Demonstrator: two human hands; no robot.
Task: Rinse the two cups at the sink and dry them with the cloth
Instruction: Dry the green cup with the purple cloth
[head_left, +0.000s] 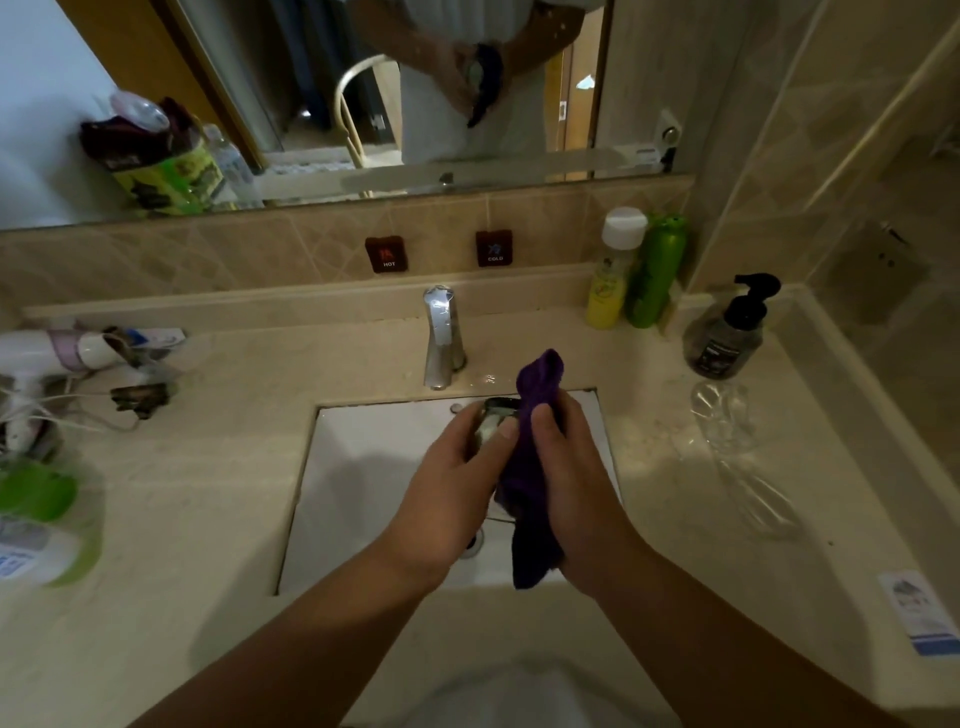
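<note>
Over the white sink my left hand grips a cup, mostly hidden by my fingers, with only its dark rim and pale side showing. My right hand holds a purple cloth pressed against the cup; the cloth sticks up above my fingers and hangs down below my palm. A clear glass cup stands on the counter to the right of the sink. The chrome tap shows no running water.
A black pump bottle, a yellow bottle and a green bottle stand at the back right. A hair dryer with its cord and a green-white bottle lie on the left counter. A mirror covers the wall.
</note>
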